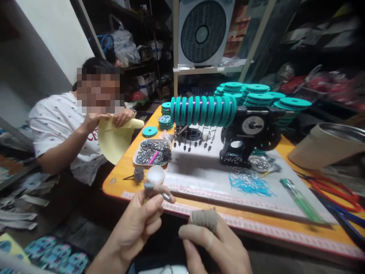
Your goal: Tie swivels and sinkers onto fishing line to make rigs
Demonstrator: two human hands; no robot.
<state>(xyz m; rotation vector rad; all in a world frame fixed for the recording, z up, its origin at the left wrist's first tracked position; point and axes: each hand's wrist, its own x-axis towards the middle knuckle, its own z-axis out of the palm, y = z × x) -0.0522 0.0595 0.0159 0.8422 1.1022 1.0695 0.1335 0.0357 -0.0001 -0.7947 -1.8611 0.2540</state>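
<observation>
My left hand point(148, 213) is closed in front of the table's near edge, thumb and fingers pinching a small silver metal cylinder point(166, 196). Grey wrapping covers part of its index finger. To the right, my right hand point(213, 239) has its thumb and curled fingers pressed together; anything between them is hidden. Grey tape point(203, 220) and a pale finger cover wrap its fingers. Just beyond my left hand are a white round object point(156, 174) and a dark bundle of small pieces point(138, 174). A tray point(136, 161) of similar metal pieces and a pink stick stands behind them.
A black winding machine point(251, 127) carries a row of teal foam discs point(203, 110), with small black pieces dangling below. More teal discs point(258, 99) are stacked behind. Blue-ended pieces point(251, 184), a green tube point(303, 201) and orange-handled pliers point(339, 194) lie rightward. A co-worker point(76, 125) holds yellow sheet point(115, 139).
</observation>
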